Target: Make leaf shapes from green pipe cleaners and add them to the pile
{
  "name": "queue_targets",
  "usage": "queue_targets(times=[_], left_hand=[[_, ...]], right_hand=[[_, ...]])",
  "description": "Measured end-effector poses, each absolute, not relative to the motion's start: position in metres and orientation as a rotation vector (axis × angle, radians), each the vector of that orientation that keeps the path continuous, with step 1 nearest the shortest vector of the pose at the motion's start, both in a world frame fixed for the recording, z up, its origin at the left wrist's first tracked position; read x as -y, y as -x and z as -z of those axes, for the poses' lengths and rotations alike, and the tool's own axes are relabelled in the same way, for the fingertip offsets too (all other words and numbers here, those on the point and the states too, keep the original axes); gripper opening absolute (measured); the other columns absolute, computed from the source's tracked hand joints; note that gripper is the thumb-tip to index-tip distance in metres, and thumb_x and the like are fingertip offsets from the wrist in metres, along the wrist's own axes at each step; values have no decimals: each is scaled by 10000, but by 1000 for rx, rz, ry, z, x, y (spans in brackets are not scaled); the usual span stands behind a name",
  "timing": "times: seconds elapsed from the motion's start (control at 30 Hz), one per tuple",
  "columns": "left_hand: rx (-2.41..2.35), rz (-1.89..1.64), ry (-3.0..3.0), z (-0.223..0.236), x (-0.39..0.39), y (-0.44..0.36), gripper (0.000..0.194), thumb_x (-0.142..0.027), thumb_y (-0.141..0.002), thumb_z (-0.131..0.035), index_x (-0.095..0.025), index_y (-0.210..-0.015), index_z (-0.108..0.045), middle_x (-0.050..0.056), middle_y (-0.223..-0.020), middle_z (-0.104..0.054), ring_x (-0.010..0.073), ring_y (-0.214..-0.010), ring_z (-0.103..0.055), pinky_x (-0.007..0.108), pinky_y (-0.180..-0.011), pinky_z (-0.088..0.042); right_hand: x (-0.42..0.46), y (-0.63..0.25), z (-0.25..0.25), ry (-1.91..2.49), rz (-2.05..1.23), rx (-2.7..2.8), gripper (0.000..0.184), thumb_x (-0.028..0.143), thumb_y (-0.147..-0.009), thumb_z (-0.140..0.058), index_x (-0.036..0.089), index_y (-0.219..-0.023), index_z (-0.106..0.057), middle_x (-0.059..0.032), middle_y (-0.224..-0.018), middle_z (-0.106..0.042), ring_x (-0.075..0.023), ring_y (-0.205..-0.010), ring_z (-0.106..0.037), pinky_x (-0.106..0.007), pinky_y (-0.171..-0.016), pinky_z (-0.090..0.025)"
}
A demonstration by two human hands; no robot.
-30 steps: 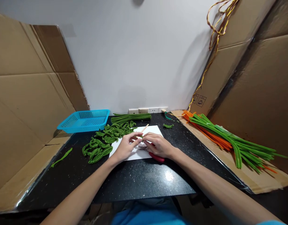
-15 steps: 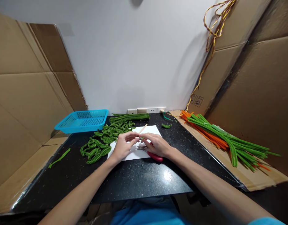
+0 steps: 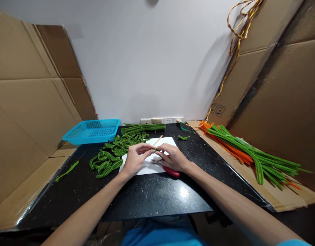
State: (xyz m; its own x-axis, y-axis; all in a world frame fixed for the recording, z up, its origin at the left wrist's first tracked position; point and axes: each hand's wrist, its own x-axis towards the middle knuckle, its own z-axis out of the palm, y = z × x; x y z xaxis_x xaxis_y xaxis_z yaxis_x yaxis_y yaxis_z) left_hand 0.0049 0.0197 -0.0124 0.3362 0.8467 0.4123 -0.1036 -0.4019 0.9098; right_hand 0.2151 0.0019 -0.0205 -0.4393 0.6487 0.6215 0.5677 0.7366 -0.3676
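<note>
Black tabletop (image 3: 157,201): 2 hands (image 3: 152,159) pinching 1 green piece (image 3: 155,150).

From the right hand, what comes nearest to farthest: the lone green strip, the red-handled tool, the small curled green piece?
From the right hand:
1. Red-handled tool, just below it.
2. Small curled green piece, beyond it, right of the paper.
3. Lone green strip, far left.

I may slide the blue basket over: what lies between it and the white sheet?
A loose pile of looped green pieces lies between the blue basket and white sheet, seen in the head view.
</note>
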Motion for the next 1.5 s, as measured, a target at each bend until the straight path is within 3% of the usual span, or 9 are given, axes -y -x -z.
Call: queue_targets(times=[0.2,0.4,0.6,0.7,0.93,1.0,1.13,1.3,1.5], left_hand=[[-740,-1223,-1704,14,-22,-5,244,-321,-802,-824,-154,-972,-772,102,-1010,-801,241,-923,-774,358,-893,-614],[-894,-1156,-1726,21,-28,-7,333,-307,-849,-741,-145,-1137,-709,131,-1068,-778,222,-897,-749,313,-753,-603],[-939,-1078,-1715,27,-30,-6,184,-263,-896,-615,-126,-964,-716,91,-866,-754,156,-644,-677,272,-620,-555],[-961,-1069,-1843,23,-26,-3,182,-243,-909,-581,-145,-934,-732,72,-833,-752,158,-616,-666,267,-598,-526],[-758,-999,-2414,15,-13,5,235,-171,-934,-545,-173,-1061,-743,86,-1027,-784,221,-894,-721,315,-823,-531],[-714,-962,-2474,17,-12,5,237,-152,-930,-546,-165,-1062,-743,92,-1042,-783,228,-910,-724,317,-831,-528],[-697,-897,-2547,19,-13,4,221,-137,-925,-553,-166,-1026,-748,86,-991,-786,228,-865,-723,310,-798,-522],[-720,-859,-2569,19,-15,5,219,-129,-911,-560,-183,-1011,-747,69,-975,-788,223,-855,-727,300,-785,-522],[-743,-838,-2616,18,-16,5,220,-137,-912,-560,-187,-1021,-744,76,-996,-789,247,-899,-736,316,-802,-532]], right_hand=[[-2,-216,18,946,-105,2180,189,279,-1048,-538,179,-1086,-694,-93,-962,-733,-204,-845,-675,-307,-771,-525],[-8,-223,18,1250,-8,2182,170,256,-1031,-555,199,-989,-709,-74,-937,-722,-201,-829,-660,-300,-764,-498],[-22,-245,19,1334,2,1902,327,279,-1014,-542,204,-1326,-609,-95,-1075,-744,-263,-1005,-670,-410,-912,-518],[-40,-257,19,1312,-30,1796,298,275,-1011,-514,200,-1270,-641,-106,-1168,-739,-258,-1084,-678,-413,-951,-533],[-121,-273,16,1575,-62,1847,221,152,-889,-622,162,-1075,-740,-100,-1056,-784,-223,-965,-729,-323,-870,-563],[-144,-273,13,1663,-47,1831,212,174,-901,-632,143,-1076,-748,-115,-1010,-790,-229,-939,-737,-316,-845,-560],[-178,-270,2,1752,29,1869,287,200,-962,-586,142,-1205,-729,-146,-1154,-764,-243,-1044,-710,-315,-879,-526],[-194,-266,-11,1805,99,2036,134,191,-886,-708,199,-977,-808,-121,-1000,-786,-274,-956,-706,-307,-799,-490],[-190,-262,-14,1755,234,2130,164,142,-913,-635,201,-935,-787,-129,-999,-764,-272,-952,-676,-303,-768,-448]])
